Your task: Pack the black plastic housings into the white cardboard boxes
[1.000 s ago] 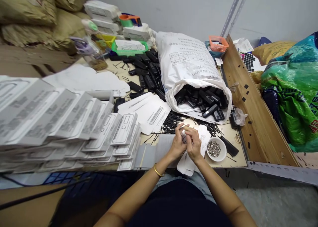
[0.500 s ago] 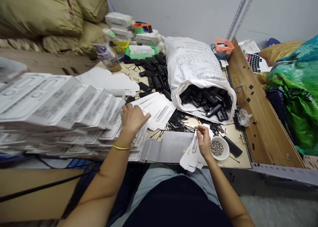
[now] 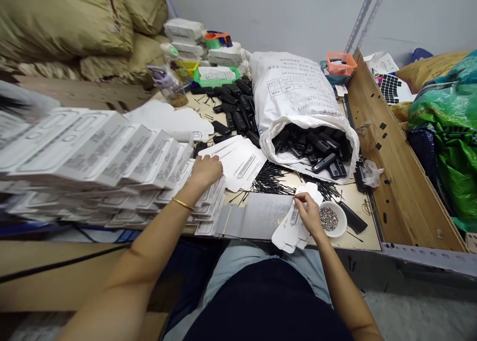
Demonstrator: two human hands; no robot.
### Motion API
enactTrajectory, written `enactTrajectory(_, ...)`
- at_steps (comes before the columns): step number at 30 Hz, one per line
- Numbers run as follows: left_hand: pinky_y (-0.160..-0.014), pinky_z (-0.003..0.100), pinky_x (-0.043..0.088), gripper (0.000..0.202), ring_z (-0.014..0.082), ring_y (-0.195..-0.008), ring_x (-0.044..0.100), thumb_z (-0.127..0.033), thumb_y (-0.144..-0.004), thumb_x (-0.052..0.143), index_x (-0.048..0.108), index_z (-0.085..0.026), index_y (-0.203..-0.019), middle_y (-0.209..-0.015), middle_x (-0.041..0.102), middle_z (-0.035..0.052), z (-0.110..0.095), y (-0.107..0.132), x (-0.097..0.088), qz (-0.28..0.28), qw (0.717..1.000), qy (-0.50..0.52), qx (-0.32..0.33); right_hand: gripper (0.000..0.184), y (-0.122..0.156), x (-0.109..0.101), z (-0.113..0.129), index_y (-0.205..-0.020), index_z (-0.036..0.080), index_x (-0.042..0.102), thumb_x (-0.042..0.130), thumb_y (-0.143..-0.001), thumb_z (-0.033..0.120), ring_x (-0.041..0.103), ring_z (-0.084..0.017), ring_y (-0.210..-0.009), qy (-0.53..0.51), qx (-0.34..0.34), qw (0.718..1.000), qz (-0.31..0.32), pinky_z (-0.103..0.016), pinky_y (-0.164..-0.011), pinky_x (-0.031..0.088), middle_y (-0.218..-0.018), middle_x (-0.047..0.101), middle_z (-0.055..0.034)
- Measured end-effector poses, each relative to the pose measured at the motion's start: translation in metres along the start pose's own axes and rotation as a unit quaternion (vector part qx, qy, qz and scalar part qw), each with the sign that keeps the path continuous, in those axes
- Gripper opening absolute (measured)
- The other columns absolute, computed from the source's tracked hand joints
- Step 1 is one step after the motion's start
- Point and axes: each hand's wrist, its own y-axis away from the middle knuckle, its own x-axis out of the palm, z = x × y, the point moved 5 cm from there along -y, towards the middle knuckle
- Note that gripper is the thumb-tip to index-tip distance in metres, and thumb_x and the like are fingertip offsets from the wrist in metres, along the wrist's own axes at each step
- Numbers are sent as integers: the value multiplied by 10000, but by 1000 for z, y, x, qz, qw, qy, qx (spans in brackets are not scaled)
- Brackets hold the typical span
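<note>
My left hand (image 3: 207,172) reaches to the front end of the stacked white boxes (image 3: 108,147), beside a fan of printed white cards (image 3: 244,169). Its fingers are bent downward and their tips are hidden, so what they hold does not show. My right hand (image 3: 309,213) is closed in a pinch above a small pile of narrow white cards (image 3: 288,231); anything between the fingertips is too small to name. Just right of it stands a white bowl (image 3: 341,226) of small metal pieces (image 3: 328,218). A grey metal plate (image 3: 263,214) lies between my hands.
A white woven sack (image 3: 294,87) spills black plastic cases (image 3: 324,162) toward me. Thin black rods (image 3: 274,179) lie heaped before it. A wooden board (image 3: 398,167) walls the right side, with an orange basket (image 3: 341,62) at its far end. Large tan sacks (image 3: 67,28) fill the back left.
My left hand has turned over from spread fingers to bent ones, staying by the box stack. My right hand stays over the narrow cards. The whole view has shifted slightly.
</note>
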Motion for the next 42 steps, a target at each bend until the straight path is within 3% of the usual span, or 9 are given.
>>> enactTrajectory(6,-1027,527,213,139,322,-1010,529,-165,-672,567,629,-140,-550,-868,639,137,-1,20,3,61,991,-115,23,179,-5,-9,-6,-893,193,600,481,-874,325,592,-189,-853,16,6,1000,-3,-332,-804,454,-891,649,-43)
enactTrajectory(10,-1089,557,81,227,360,-1263,375,-220,-741,593,706,-158,-928,-1266,547,151,-21,34,-9,-7,984,-158,83,165,-6,5,7,-909,186,602,466,-883,274,593,-186,-856,26,-10,1000,14,-321,-792,464,-895,645,-53)
enactTrajectory(14,-1107,548,47,335,339,-1322,316,-283,-787,601,660,-204,-1107,-1382,471,114,-37,42,-8,-6,976,-178,125,185,12,91,35,-946,190,635,463,-880,183,615,-173,-896,43,-84,971,219,-303,-835,469,-951,677,-55)
enactTrajectory(18,-1092,580,32,168,357,-1185,457,-246,-746,632,737,-171,-854,-1094,666,127,-37,35,11,62,964,-234,107,231,54,214,61,-1074,157,619,562,-853,192,615,-167,-1027,45,-242,838,487,-269,-921,447,-1119,672,-71)
enactTrajectory(22,-1085,577,30,152,330,-1006,545,-149,-713,583,715,-170,-639,-757,701,131,-32,33,24,62,962,-235,123,330,70,275,62,-1156,85,570,567,-858,226,586,-197,-1103,111,-306,792,516,-301,-964,435,-1213,625,-137)
enactTrajectory(29,-1088,568,37,278,313,-973,534,-88,-697,484,626,-204,-487,-518,605,116,-21,36,26,-23,990,-42,131,474,74,250,56,-1297,88,420,544,-868,247,478,-231,-1217,194,-333,840,383,-397,-1071,335,-1329,518,-155)
enactTrajectory(33,-1087,574,52,265,309,-978,538,-102,-695,477,637,-206,-511,-537,620,117,-20,34,28,-20,988,-63,137,552,68,252,56,-1299,96,409,605,-829,310,461,-255,-1228,176,-310,847,395,-408,-1054,350,-1329,510,-161)
enactTrajectory(38,-1087,581,103,147,311,-1007,549,-176,-703,556,667,-192,-609,-675,679,93,-19,33,24,17,972,-183,147,540,61,254,61,-1252,146,472,660,-791,354,481,-263,-1220,137,-251,862,418,-406,-1024,380,-1318,524,-141)
enactTrajectory(42,-1083,605,100,257,359,-1192,457,-214,-723,610,689,-158,-962,-1127,644,144,-41,44,6,-35,970,-174,167,424,55,193,72,-1194,131,550,593,-849,374,564,-219,-1121,45,-229,853,467,-314,-943,445,-1198,615,-128)
